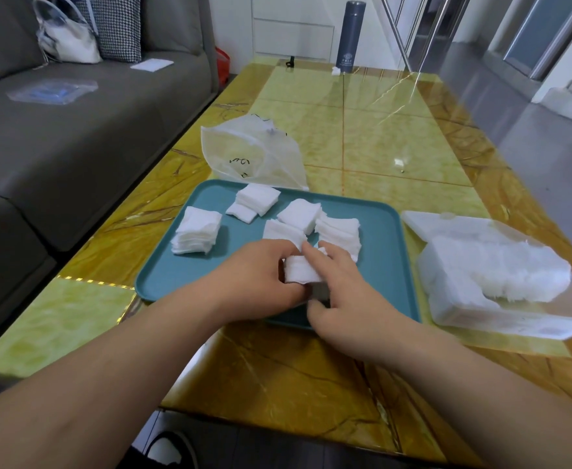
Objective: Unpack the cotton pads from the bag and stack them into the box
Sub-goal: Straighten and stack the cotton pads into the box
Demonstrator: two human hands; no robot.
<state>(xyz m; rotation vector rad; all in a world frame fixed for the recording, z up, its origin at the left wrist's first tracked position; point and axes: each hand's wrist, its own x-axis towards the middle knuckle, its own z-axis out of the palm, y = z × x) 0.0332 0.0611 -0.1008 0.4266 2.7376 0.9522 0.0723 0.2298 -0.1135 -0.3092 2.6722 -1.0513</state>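
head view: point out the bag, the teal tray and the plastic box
bag [254,154]: head view, middle of its translucent side
teal tray [171,274]: head view, bare floor near its left edge
plastic box [453,309]: head view, its clear near wall

A home living room: grey sofa [91,130] at nine o'clock with cushion [118,28] and handbag [69,42], beside a glossy coffee table [362,137]

A glossy yellow-green marbled surface [389,137] catches streaks of light near its far edge. A grey sofa [74,137] with a houndstooth cushion [118,25] runs along its left edge. Polished grey floor [531,147] lies off the right edge, with a white panelled wall [291,28] and metal rails [423,32] beyond the far edge.
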